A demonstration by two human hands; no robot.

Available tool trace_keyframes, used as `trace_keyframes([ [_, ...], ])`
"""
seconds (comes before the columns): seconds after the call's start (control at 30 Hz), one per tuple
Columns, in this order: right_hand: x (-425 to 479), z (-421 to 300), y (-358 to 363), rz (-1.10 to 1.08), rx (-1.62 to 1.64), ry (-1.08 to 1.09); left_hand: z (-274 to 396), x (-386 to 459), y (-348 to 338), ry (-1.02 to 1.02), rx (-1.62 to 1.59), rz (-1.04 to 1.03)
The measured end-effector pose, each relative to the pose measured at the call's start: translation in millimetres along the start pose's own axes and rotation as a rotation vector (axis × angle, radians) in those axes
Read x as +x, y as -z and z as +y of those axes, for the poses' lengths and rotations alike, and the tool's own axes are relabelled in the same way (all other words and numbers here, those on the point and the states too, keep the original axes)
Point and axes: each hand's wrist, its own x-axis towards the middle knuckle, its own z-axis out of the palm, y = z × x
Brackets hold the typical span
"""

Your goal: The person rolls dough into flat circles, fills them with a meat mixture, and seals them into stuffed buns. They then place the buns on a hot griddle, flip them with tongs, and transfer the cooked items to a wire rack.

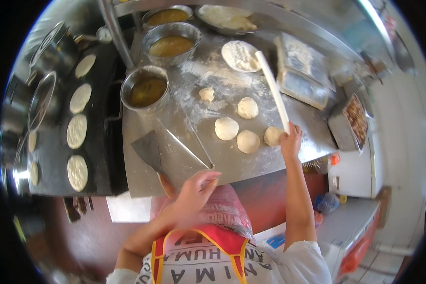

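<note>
My right hand [291, 141] grips the near end of a thin white rolling pin [273, 88]. The pin's far end rests by the rim of a white bowl of flour [239, 55]. Close beside that hand sits a dough ball [272, 136]. More dough balls [248, 141] and a smaller dough piece [207, 94] lie to its left on the floury steel table [198, 142]. My left hand [198, 188] is bent and blurred in front of the table's near edge; whether it holds anything is unclear. Metal tongs [195, 149] and a wide spatula [148, 151] lie nearest it.
A black griddle [104, 159] on the left carries several flat dough rounds [77, 131]. Metal bowls of yellowish liquid [145, 90] line the table's left side. At right stand a floury metal container [301, 85] and a pan of brown food pieces [355, 120]. A sack [227, 213] stands below the near edge.
</note>
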Motion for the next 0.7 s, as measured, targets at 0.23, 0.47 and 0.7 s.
trace_keyframes([
  [0.23, -22.7, -75.7, 18.9, -0.318, 0.787, 0.287, -35.8, 50.6, -72.5, 0.310, -0.065, 0.289],
  [0.47, -52.0, -82.9, 15.7, -0.251, 0.911, 0.338, -42.1, 57.5, -67.6, 0.165, -0.272, 0.930],
  [0.7, -71.5, -115.3, -7.0, -0.549, 1.064, 0.163, -33.2, 167.2, -48.9, -0.046, -0.176, 0.681],
])
